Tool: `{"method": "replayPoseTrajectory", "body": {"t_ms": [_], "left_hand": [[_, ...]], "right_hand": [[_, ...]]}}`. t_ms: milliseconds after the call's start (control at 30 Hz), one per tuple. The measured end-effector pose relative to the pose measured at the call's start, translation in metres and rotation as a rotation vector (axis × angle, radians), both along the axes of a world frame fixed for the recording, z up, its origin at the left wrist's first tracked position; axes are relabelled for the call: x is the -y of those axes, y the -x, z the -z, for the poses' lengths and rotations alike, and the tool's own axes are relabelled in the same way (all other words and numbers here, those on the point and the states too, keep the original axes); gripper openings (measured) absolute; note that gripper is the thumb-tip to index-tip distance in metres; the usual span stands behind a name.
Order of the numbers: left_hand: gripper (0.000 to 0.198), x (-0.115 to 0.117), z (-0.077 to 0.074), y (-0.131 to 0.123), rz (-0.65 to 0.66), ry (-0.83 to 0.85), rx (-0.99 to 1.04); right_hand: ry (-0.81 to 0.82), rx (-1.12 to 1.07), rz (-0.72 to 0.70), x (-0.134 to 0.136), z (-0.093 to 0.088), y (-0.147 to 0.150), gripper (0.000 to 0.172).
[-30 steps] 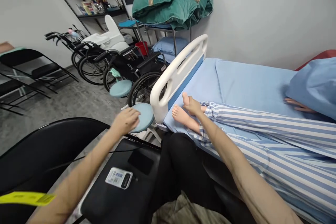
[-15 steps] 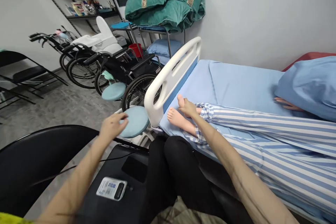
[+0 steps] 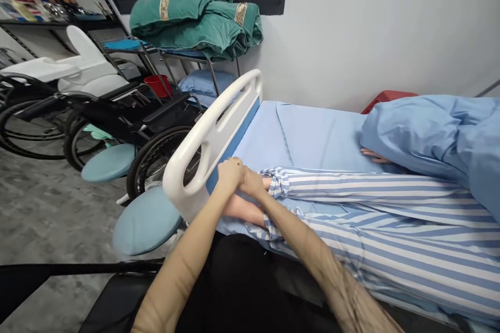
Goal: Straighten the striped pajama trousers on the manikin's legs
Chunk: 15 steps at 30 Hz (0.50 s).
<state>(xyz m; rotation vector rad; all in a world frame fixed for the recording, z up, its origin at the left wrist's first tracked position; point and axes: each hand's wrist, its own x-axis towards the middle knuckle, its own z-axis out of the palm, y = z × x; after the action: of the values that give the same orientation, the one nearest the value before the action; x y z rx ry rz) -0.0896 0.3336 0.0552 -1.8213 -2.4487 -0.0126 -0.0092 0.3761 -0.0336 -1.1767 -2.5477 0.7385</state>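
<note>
Two bare hands, the left hand [image 3: 230, 176] and the right hand [image 3: 252, 183], sit close together on the doll's feet [image 3: 240, 209]. The feet lie on the bed just by the white footboard [image 3: 183, 166]. The fingers look pressed together, but I cannot tell if they squeeze. Striped pants [image 3: 371, 218] cover the legs.

Footboard [image 3: 203, 151]: glossy white plastic. Sheet [image 3: 312, 135]: matt blue cloth. Trousers [image 3: 371, 208]: striped cloth, soft, creased. Foot [image 3: 240, 208]: smooth, rubbery-looking, faint sheen. Stool seat [image 3: 146, 221]: smooth matt teal. Floor [image 3: 47, 208]: rough grey concrete.
</note>
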Motion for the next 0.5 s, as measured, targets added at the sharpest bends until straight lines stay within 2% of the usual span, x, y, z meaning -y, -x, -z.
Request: {"method": "replayPoseTrajectory", "body": {"t_ms": [67,133,267,400,500], "left_hand": [[0.029,-0.023,0.002,0.003,0.014,0.174,-0.008],[0.025,-0.038,0.004,0.003,0.043,0.28,-0.047],[0.022,-0.051,0.009,-0.003,0.006,0.409,-0.105],[0.029,-0.051,0.017,-0.002,0.02,0.349,-0.095],[0.031,-0.044,0.024,0.001,0.011,0.192,-0.038]], "right_hand": [[-0.012,-0.024,0.018,-0.001,0.004,0.001,0.041],[-0.008,-0.035,0.031,-0.002,0.008,0.003,0.042],[0.04,-0.015,0.03,-0.007,0.014,0.008,0.042],[0.022,0.017,0.038,-0.008,0.017,0.01,0.04],[0.016,0.064,0.034,-0.007,0.014,0.011,0.038]]}}
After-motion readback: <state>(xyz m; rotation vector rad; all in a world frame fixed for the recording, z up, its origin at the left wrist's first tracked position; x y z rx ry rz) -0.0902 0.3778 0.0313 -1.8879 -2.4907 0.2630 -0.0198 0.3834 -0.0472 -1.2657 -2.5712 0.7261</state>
